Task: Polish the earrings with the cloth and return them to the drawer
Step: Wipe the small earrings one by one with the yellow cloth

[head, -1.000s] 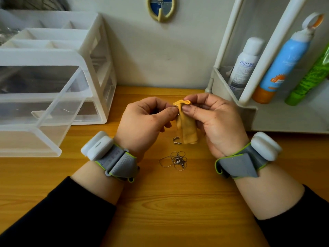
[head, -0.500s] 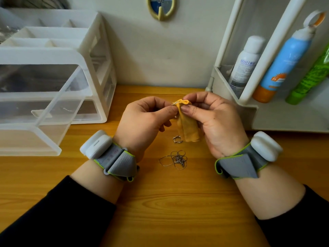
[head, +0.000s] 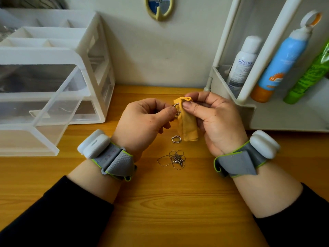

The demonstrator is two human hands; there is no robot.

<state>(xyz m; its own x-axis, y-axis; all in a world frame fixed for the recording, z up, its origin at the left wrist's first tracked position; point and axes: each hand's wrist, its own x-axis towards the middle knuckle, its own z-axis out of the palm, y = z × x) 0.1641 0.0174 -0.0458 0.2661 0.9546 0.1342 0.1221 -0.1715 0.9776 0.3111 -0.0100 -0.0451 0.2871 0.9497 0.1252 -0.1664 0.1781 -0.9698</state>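
On the desk (head: 160,202), racked blue bottle (head: 283,59) reads "50"; right hand (head: 219,120) pinches cloth (head: 188,125).

Illumination is soft, even and moderately bright; its source cannot be determined. Faint, diffuse shadows lie on the desk (head: 160,202). The clear drawer (head: 53,104) carries pale reflections. Focus is sharp at centre on the cloth (head: 187,122) and the earring (head: 176,108). Wide-angle distortion bows the shelf post (head: 267,50); the upper left corner is dim and soft.
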